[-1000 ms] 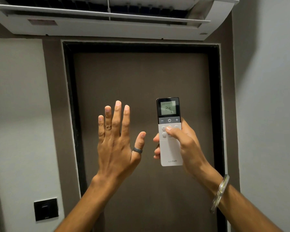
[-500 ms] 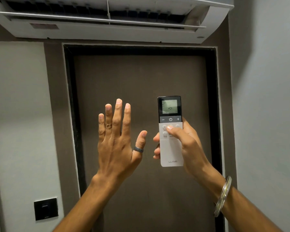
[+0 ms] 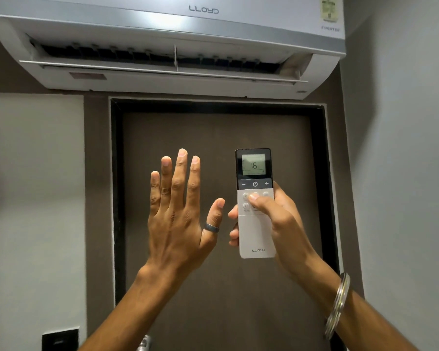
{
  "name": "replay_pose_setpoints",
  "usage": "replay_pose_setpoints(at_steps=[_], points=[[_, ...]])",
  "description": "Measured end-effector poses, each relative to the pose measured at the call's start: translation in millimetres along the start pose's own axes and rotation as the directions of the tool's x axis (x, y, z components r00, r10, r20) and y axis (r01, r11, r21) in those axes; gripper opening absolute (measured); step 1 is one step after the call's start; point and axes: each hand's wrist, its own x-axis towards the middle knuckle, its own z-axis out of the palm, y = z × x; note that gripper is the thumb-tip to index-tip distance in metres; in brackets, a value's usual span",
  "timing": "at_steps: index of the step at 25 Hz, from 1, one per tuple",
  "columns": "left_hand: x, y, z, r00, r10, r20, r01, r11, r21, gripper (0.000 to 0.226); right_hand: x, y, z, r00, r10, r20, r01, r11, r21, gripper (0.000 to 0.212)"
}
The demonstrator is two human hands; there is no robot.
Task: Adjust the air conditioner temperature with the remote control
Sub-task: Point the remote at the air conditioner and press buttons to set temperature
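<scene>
A white remote control [image 3: 256, 231] with a black top and a lit screen reading 16 stands upright in my right hand [image 3: 281, 221]. My right thumb rests on the round buttons below the power row. My left hand [image 3: 178, 214] is raised flat beside the remote, fingers spread, a dark ring on the thumb, holding nothing and not touching the remote. Above, the white wall-mounted air conditioner [image 3: 162, 24] spans the top of the view, with its flap [image 3: 162, 68] open.
A dark brown door [image 3: 213, 138] in a black frame fills the wall behind my hands. A black switch plate [image 3: 60, 339] sits low on the left wall. A grey wall [image 3: 403, 173] stands close on the right. A metal bangle [image 3: 338, 304] circles my right wrist.
The remote's screen went from 24 to 16. The view tilted upward, showing more of the air conditioner. Both hands have kept their pose.
</scene>
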Motion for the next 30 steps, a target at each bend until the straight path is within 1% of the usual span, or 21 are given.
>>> replay_pose_setpoints(at_steps=[6,12,16,20,23,30], points=[[-0.2,2.2,-6.6,1.000,-0.007,-0.001,0.007,1.000,-0.024,0.079,-0.8,-7.0,2.7,1.000,-0.018,-0.001,0.018,1.000,0.016,0.030],[-4.0,-0.2,-5.2,1.000,-0.011,0.010,0.011,1.000,-0.016,0.079,-1.6,-7.2,3.0,1.000,-0.008,-0.020,0.009,0.999,0.048,0.039],[-6.8,-2.1,-4.0,1.000,-0.012,0.019,0.013,1.000,-0.019,0.079,-3.0,-6.7,2.1,1.000,0.004,-0.023,-0.003,0.999,0.043,0.037],[-8.7,-2.4,-4.8,1.000,-0.014,0.018,0.014,1.000,-0.021,0.079,-3.2,-7.4,1.4,0.999,0.024,-0.023,-0.023,0.998,0.056,0.030],[-8.7,-1.1,-4.9,1.000,-0.013,0.016,0.014,0.999,-0.029,0.079,-1.4,-9.3,1.2,0.999,0.027,-0.023,-0.026,0.997,0.070,0.029],[-10.7,-3.5,-3.0,1.000,-0.015,0.026,0.016,0.999,-0.037,0.079,0.9,-10.7,-0.9,1.000,0.013,-0.025,-0.012,0.999,0.040,0.029]])
